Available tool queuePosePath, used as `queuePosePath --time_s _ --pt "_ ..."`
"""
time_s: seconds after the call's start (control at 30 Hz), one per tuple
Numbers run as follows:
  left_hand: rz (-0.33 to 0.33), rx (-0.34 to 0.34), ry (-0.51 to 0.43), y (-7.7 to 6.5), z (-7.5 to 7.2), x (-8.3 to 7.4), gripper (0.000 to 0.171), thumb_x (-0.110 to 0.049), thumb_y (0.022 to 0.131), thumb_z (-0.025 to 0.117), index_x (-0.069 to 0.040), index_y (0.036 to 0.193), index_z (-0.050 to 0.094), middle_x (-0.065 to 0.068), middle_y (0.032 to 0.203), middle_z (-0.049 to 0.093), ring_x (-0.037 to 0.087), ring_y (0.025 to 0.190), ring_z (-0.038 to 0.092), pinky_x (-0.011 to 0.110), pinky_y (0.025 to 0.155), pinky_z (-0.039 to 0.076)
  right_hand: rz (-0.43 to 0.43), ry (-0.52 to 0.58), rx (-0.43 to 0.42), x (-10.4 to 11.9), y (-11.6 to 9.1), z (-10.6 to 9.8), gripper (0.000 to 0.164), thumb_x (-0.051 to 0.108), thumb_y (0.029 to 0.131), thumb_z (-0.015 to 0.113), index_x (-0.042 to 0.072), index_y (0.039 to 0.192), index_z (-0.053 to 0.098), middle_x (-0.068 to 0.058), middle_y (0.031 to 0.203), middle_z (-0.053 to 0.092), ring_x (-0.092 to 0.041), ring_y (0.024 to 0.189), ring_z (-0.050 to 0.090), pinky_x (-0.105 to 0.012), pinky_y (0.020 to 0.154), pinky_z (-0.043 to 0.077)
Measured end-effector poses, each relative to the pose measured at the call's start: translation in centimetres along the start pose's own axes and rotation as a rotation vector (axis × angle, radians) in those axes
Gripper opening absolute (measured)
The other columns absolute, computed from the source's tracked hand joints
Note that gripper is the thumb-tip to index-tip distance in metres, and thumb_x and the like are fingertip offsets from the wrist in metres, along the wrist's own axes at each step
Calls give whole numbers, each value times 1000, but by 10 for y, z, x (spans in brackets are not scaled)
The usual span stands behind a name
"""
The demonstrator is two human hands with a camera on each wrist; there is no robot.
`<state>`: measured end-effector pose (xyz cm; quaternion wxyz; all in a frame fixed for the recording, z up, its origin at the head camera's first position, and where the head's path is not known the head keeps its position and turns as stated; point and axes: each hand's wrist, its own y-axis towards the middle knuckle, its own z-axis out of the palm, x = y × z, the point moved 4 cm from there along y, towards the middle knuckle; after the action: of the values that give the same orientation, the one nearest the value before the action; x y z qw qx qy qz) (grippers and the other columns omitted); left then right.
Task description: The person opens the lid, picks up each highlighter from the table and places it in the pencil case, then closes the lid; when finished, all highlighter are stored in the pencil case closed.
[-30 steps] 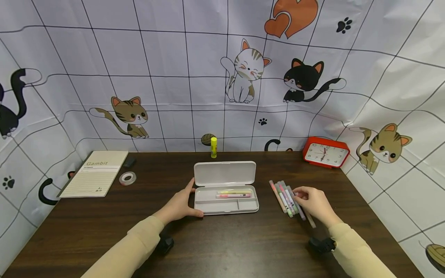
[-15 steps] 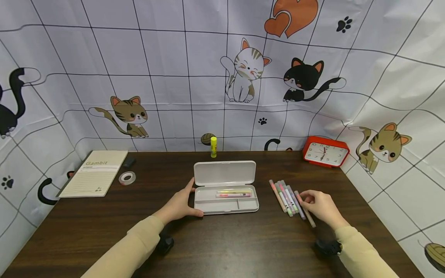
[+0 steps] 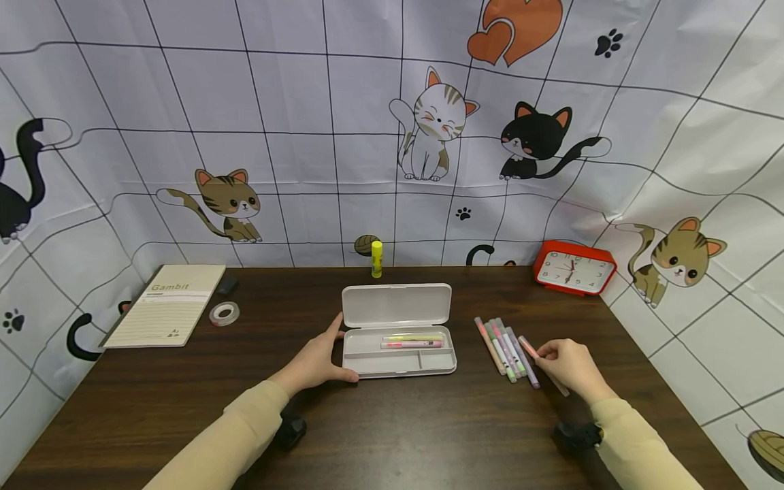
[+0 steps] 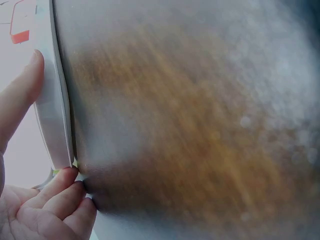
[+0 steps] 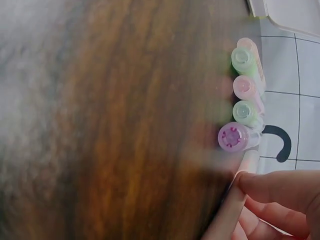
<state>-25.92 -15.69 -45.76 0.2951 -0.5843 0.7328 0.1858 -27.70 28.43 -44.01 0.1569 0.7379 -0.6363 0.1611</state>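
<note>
An open pencil case (image 3: pixel 380 365), light grey with its lid tipped back, lies mid-table with a yellow marker and a pink marker (image 3: pixel 412 345) in its rear compartment. My left hand (image 3: pixel 314 361) grips its left end, thumb at the front corner and fingers behind. In the left wrist view the thumb (image 4: pixel 25 95) and fingertips lie along the case's side. To the right, my right hand (image 3: pixel 571 367) pinches a slim marker (image 3: pixel 529 348) with a pinkish end, slanting low over the table. Several pastel markers (image 3: pixel 503 350) lie side by side just left of it.
At the back stand a yellow glue stick (image 3: pixel 376 259) and a red alarm clock (image 3: pixel 574 268). A notepad (image 3: pixel 165 306), a roll of tape (image 3: pixel 224 314) and a small dark block (image 3: pixel 227 284) lie on the left. A cat-print sheet rises behind the table.
My right hand has shifted right, away from the row of markers, and now pinches the end marker, whose near end has swung right. My left hand stays on the pencil case.
</note>
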Motion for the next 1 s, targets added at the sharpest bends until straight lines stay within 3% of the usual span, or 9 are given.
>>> queuePosePath --time_s 0.43,0.8,1.0 --pt "-2 -1 -4 0 0 0 124 -36 65 87 2 151 7 18 139 49 38 129 43 53 104 35 19 -2 -74 -2 1 -3 10 10 81 70 2 86 69 -4 72 61 -17 63 50 -30 57 41" --pt "3 -5 -18 -1 1 0 124 -35 65 88 2 151 7 18 138 49 37 130 42 54 104 34 3 -13 -78 22 5 -5 10 13 82 72 5 89 71 -3 77 62 -17 68 52 -30 58 42" --pt "-6 -4 -27 -1 0 -1 124 -36 65 88 2 151 7 19 139 48 37 130 42 54 105 33 -67 -17 -109 41 11 -3 9 14 83 72 7 89 72 -2 78 62 -16 69 53 -31 58 43"
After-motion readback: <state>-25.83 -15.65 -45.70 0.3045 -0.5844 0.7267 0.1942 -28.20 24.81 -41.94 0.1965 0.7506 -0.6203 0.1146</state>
